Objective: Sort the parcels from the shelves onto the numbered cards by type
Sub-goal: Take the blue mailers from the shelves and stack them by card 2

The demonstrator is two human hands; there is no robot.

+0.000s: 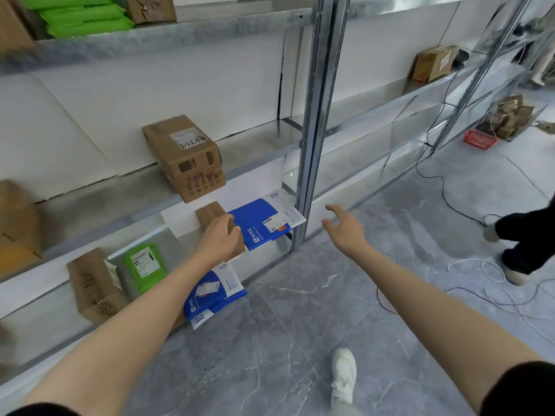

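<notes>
**Grip check: left hand (pixel 220 238) on small box (pixel 210 214)**

1. Left hand. The arm reaches into the rack from the lower left. The fingers curl over the near end of the small box and clamp it. The box is brown card. It sits on a white sheet (pixel 177 223), one level below the carton (pixel 186 157), and just left of the upper blue mailer (pixel 258 219). Whether the box touches the mailer cannot be told.

2. Right hand (pixel 345 228). The hand hangs over the floor (pixel 285 325), to the right of the post (pixel 315 115). Its fingers are spread and slightly bent. It holds nothing and touches nothing.

3. Other parcels.
   - The carton lies on the shelf (pixel 90 199) above, with its near end past the shelf lip.
   - The upper blue mailer lies flat, with its right edge close to the post.
   - On the lowest level, from left to right, lie a brown box (pixel 93 283), a green mailer (pixel 145 262) and a lower blue mailer (pixel 210 295). The lower blue mailer juts out over the floor.
   - Stacked green mailers (pixel 81 16) occupy the top level at the upper left.

4. Surroundings. One white shoe (pixel 344 376) of the wearer stands on the floor. A second person's legs (pixel 516 235) show at the right edge, among loose cables (pixel 492 283). A red basket (pixel 479 139) sits at the far end of the rack.
</notes>
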